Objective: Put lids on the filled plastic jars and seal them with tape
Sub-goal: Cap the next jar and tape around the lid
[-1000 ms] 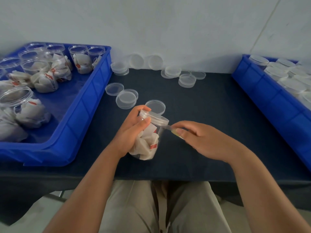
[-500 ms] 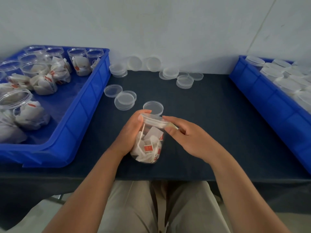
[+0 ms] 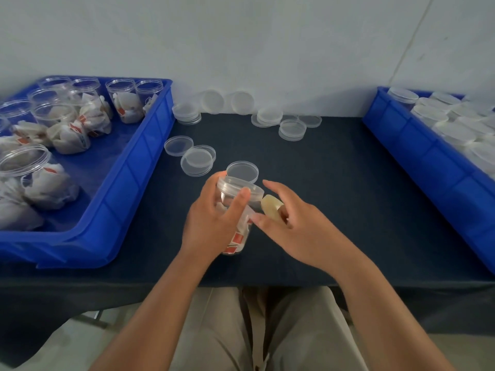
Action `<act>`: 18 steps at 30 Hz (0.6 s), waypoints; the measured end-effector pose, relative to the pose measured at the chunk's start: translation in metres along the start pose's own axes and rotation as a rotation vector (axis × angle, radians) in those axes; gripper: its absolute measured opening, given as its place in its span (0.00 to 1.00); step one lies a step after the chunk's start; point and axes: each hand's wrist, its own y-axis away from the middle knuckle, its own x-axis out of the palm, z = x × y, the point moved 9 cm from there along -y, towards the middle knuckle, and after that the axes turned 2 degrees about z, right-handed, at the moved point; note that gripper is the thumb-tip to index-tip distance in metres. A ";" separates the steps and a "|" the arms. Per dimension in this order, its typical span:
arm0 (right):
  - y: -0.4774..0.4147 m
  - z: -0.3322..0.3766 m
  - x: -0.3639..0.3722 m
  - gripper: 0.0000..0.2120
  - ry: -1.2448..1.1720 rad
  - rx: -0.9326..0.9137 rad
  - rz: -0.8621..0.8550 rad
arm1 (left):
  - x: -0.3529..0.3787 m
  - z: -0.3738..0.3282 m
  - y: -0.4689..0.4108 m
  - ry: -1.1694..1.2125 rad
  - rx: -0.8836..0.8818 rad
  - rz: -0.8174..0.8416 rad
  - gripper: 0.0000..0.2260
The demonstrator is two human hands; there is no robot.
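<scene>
I'm watching the left hand (image 3: 211,220) gripping one lidded jar (image 3: 235,210) just right of the left bin (image 3: 134,183), over the surface (image 3: 334,196). The right hand (image 3: 292,231) is holding one tape roll (image 3: 272,207) just beside the jar. I'm judging the jar light, thin-walled and slick, so gripping its wall is looking safest. I'm counting roughly ten open jars (image 3: 120,103) in that bin and about nine lid piles (image 3: 198,160) right of it.

right hand (image 3: 294,231) turned, tape roll (image 3: 271,208) showing beside jar (image 3: 237,238)
</scene>
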 end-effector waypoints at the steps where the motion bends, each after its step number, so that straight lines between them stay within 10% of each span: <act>1: 0.002 0.000 -0.003 0.29 -0.018 -0.021 0.031 | -0.002 0.003 -0.003 0.022 -0.025 0.020 0.19; 18: -0.023 -0.010 -0.002 0.26 0.070 -0.102 -0.012 | 0.022 0.028 -0.013 0.465 -0.251 0.486 0.22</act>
